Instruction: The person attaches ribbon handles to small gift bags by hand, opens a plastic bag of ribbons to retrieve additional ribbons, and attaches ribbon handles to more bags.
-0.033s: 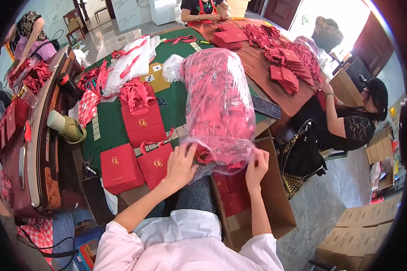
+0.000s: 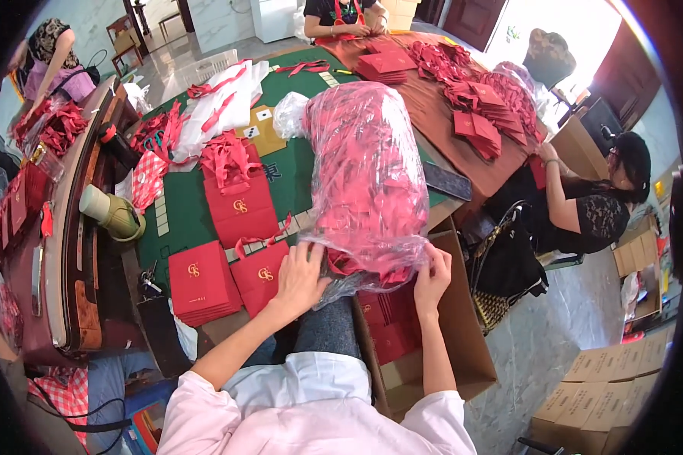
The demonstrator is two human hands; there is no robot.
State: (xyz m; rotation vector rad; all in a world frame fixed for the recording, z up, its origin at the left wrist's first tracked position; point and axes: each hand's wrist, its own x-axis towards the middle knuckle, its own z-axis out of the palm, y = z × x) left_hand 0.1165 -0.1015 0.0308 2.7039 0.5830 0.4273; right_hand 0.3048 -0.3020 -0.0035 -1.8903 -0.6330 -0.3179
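Observation:
A large clear plastic bag (image 2: 368, 163) full of red ribbon-like strips lies lengthwise on the green tabletop, its near end toward me. At the left of that near edge, my left hand (image 2: 302, 277) pinches the film between thumb and fingers. Gripping the opposite corner of the edge is my right hand (image 2: 432, 277). Loose film sags between the two hands, with red ribbons showing just inside. Left of the bag lie a stack of red paper bags (image 2: 203, 284), another red paper bag (image 2: 262, 274) and a red bag with ribbon handles (image 2: 239, 205).
An open cardboard box (image 2: 463, 334) holding red bags stands below my right hand. A dark phone (image 2: 448, 182) lies by the plastic bag. A green-lidded bottle (image 2: 112, 212) stands at left. Co-workers handle red pieces around the tables. Sealed cartons (image 2: 603, 390) sit at lower right.
The film at the bag's near edge has shifted and bunched slightly between my hands. Both hands keep their hold almost in place. The co-worker at right has moved a hand slightly.

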